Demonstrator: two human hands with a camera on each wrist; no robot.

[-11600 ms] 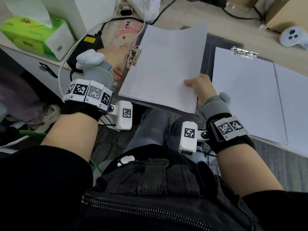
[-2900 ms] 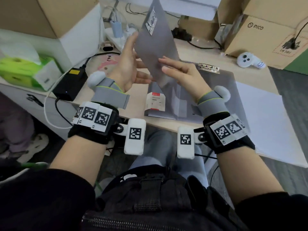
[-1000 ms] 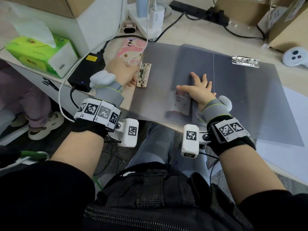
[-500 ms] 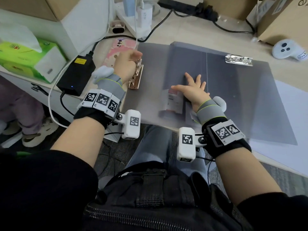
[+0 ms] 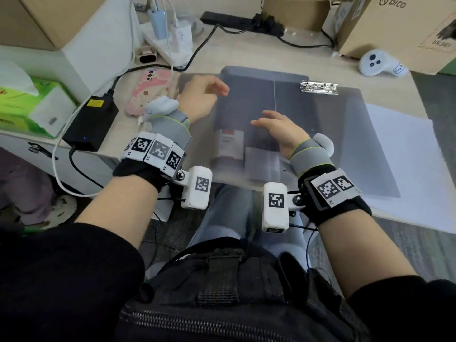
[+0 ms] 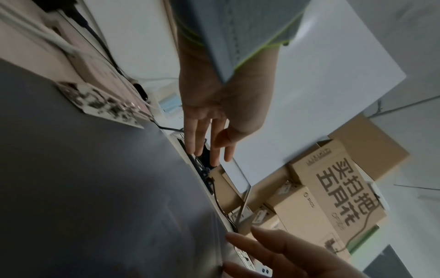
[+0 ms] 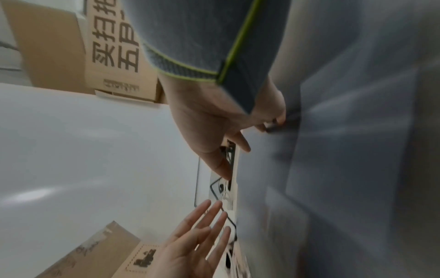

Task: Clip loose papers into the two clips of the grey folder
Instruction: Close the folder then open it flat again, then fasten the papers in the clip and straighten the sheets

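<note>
Grey folder [image 5: 320,134] lies open and flat on the pale wooden desk [image 5: 246,55], matte plastic, semi-translucent; a printed label shows through near its front edge. One shiny metal clip [image 5: 319,87] sits at the top of the right panel; the second clip [image 6: 100,101], flat metal, sits at the left panel's edge, seen only in the left wrist view. Loose white papers [image 5: 407,169] lie partly under the folder's right side. Left hand [image 5: 201,97] is raised above the left panel, fingers straight and apart, holding nothing. Right hand [image 5: 278,129] hovers over the spine, fingers loose and spread, empty. Around the desk: cardboard boxes [image 5: 394,28], a white controller [image 5: 377,62], a black power brick [image 5: 91,122], a green tissue box [image 5: 29,107].
</note>
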